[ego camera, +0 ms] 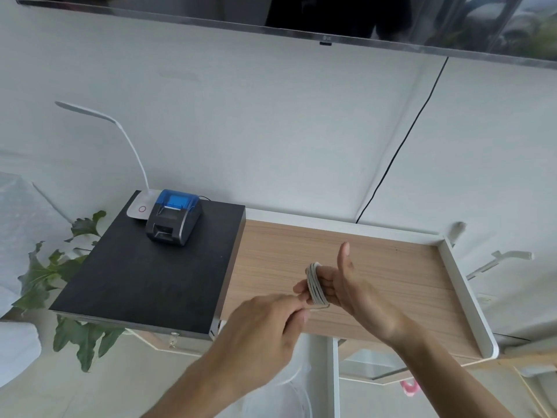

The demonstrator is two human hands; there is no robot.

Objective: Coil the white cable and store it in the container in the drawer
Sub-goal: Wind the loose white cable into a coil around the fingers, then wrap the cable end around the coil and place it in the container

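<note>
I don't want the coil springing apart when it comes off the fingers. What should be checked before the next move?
1. White cable wound in loops around the right hand's fingers: ok.
2. Loops lying close together: ok.
3. Left hand pinching at the coil's lower edge: ok.
4. Loose end tucked in: cannot tell, hidden by fingers.
5. Drawer open with container ready: cannot tell, neither is in view.
6. Wooden desk beneath free for setting down: ok.

Your left hand point(265, 330) curls over the loose end of the white cable point(316, 285), hiding it. Your right hand point(355, 294) covers the coil's far side. Both forearms run off the bottom edge. The television point(301, 19) is cut off at the top.
</note>
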